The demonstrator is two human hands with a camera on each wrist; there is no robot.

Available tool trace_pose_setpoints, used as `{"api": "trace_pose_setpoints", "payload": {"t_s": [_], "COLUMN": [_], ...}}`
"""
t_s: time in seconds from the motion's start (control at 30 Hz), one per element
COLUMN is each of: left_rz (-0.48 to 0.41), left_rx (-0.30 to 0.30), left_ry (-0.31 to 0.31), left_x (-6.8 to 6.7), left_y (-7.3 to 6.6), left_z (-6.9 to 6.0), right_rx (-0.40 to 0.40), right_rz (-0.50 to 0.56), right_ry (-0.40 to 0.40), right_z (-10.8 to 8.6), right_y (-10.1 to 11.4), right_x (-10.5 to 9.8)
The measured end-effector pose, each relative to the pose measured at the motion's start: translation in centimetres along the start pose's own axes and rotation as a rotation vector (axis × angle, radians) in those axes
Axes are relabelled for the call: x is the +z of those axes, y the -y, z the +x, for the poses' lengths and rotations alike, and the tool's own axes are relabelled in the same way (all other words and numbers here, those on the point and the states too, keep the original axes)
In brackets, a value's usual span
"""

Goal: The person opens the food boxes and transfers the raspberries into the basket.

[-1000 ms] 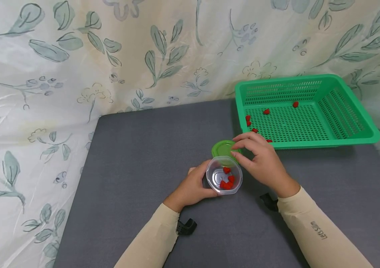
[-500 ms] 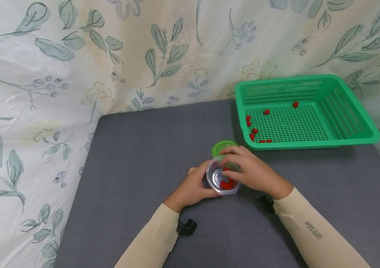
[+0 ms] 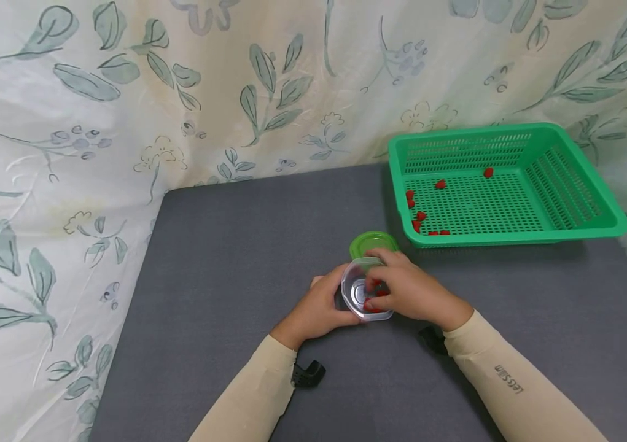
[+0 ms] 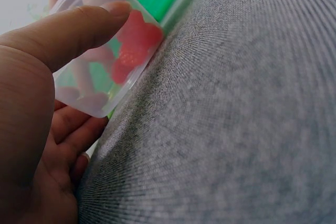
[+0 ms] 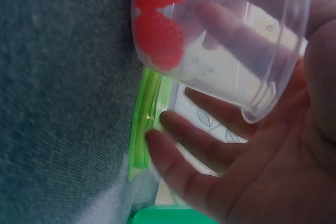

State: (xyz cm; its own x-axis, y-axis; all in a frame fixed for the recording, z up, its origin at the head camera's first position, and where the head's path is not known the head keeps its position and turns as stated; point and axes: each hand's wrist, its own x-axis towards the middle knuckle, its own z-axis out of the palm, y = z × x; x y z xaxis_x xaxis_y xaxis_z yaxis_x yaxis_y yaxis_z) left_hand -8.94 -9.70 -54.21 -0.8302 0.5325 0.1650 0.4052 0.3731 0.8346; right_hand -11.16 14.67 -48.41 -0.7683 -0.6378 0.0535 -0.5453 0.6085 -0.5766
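Observation:
A clear plastic cup [image 3: 350, 293] holds several small red raspberry-like berries [image 5: 160, 40], bunched at its bottom. My left hand [image 3: 321, 308] grips the cup from the left, with the thumb [image 4: 89, 27] lying along its wall in the left wrist view. Over the cup's right side, my right hand [image 3: 412, 287] dips its thumb and forefinger inside, close to the berries. In the right wrist view the other fingers [image 5: 184, 171] reach out past the cup, and no berry shows clearly between thumb and forefinger. A green lid [image 3: 365, 240] lies just behind the cup, partly covered by the right hand.
A green slotted basket [image 3: 512, 238] stands at the back right, with several red berries [image 3: 441, 184] scattered mostly along its left side. Grey cloth covers the table [image 3: 236, 245], and a leaf-patterned curtain [image 3: 208, 92] hangs behind and to the left.
My right hand has moved left and down from above the lid, so its fingertips are now in the cup. More berries in the basket came into view. The left hand and cup stayed put.

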Motion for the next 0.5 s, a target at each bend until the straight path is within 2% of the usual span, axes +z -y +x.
{"api": "trace_pose_setpoints", "payload": {"t_s": [0.2, 0.5], "left_rz": [-0.005, 0.005], "left_rx": [0.007, 0.014], "left_ry": [0.0, -0.012], "left_x": [0.08, 0.18], "left_y": [-0.04, -0.02], "left_z": [0.1, 0.02], "right_rx": [0.063, 0.02], "right_rz": [-0.028, -0.031], "right_ry": [0.02, 0.013], "right_z": [-0.01, -0.24], "right_y": [0.22, 0.58], "right_x": [0.2, 0.1]}}
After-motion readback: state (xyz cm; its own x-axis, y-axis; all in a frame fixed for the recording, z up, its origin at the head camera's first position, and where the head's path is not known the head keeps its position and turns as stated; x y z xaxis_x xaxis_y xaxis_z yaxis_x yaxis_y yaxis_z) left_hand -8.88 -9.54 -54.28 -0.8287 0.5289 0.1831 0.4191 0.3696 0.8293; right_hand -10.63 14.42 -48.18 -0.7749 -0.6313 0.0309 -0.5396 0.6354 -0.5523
